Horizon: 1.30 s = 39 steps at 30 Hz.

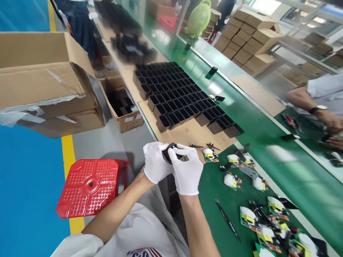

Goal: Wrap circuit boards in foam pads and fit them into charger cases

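Note:
Both my hands wear white gloves and meet in front of my body, over the table's near edge. Between them is a small black plastic casing [167, 154], largely covered by the fingers. My left hand [155, 163] is closed round its left side. The thumb and fingers of my right hand [188, 170] pinch it from the right. Just beyond stand rows of black open-topped casings [177, 96] on a brown board. To the right of my hands lie small circuit boards [210, 155] with white and yellow parts, and black tweezers [227, 220] rest on the green mat.
A red plastic stool [91, 185] stands at left on the floor. Large cardboard boxes [40, 85] and a smaller box [131, 121] of black parts are beside the table. A co-worker's hands [332, 125] are at far right. A green conveyor belt [257, 128] runs alongside the table.

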Each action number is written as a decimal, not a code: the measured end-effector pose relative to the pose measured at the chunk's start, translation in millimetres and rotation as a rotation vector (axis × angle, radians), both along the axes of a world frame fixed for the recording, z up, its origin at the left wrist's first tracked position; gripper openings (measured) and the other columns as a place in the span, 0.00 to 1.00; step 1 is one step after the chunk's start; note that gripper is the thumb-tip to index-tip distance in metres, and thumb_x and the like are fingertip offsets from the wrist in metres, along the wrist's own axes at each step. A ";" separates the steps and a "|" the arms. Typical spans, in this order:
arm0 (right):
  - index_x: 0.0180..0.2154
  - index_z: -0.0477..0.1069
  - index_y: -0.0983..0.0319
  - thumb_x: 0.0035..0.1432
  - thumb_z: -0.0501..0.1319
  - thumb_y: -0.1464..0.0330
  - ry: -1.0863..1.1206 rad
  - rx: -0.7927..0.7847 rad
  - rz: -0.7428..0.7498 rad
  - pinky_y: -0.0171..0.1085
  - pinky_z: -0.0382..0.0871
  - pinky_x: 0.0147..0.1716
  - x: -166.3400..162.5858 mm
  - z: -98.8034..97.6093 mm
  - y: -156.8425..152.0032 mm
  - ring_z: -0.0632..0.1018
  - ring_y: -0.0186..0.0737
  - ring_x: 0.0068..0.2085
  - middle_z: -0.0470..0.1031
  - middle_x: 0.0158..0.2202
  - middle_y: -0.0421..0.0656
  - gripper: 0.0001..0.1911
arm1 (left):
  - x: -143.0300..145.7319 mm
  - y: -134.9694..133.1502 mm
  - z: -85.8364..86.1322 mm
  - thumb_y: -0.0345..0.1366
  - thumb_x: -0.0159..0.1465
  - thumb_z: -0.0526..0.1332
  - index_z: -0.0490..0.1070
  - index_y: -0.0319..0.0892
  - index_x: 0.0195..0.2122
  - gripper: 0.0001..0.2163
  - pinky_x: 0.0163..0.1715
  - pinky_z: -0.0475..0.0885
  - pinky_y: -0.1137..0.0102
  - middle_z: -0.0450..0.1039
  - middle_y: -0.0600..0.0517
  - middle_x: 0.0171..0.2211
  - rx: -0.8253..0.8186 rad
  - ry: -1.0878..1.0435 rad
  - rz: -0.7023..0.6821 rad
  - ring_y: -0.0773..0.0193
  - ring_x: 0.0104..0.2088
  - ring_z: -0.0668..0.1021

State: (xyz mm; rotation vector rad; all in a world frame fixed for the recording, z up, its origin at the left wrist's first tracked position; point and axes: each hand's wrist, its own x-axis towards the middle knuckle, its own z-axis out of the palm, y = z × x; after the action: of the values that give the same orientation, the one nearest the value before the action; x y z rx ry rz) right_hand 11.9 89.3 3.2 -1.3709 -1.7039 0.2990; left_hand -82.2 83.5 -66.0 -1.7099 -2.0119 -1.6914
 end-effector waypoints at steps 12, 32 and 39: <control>0.50 0.87 0.55 0.72 0.68 0.64 -0.141 0.065 0.231 0.48 0.85 0.53 25.1 -2.3 -4.5 0.87 0.49 0.53 0.85 0.55 0.51 0.10 | -0.9 -1.3 -4.6 0.44 0.54 0.73 0.72 0.45 0.46 0.20 0.51 0.71 0.53 0.81 0.48 0.40 0.032 -0.053 -0.009 0.51 0.43 0.84; 0.48 0.86 0.58 0.71 0.70 0.68 -0.287 0.293 0.226 0.41 0.88 0.47 26.4 -11.5 2.8 0.90 0.45 0.45 0.89 0.46 0.48 0.07 | -6.9 0.5 -15.8 0.49 0.52 0.74 0.76 0.47 0.49 0.25 0.57 0.72 0.51 0.84 0.46 0.46 -0.129 -0.035 -0.063 0.48 0.49 0.84; 0.52 0.84 0.54 0.65 0.75 0.70 -0.311 0.539 -0.001 0.44 0.85 0.50 22.4 56.0 1.0 0.89 0.47 0.46 0.89 0.48 0.45 0.14 | -127.1 -80.5 -100.4 0.48 0.71 0.58 0.76 0.37 0.58 0.23 0.63 0.69 0.46 0.80 0.33 0.57 -0.518 -0.059 0.313 0.39 0.60 0.78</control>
State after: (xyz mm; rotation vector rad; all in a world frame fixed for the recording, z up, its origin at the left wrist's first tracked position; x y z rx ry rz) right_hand 34.4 90.3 59.2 -1.0469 -1.8544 -0.3731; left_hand -209.4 3.0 -166.4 -1.3398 -2.7457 -1.2071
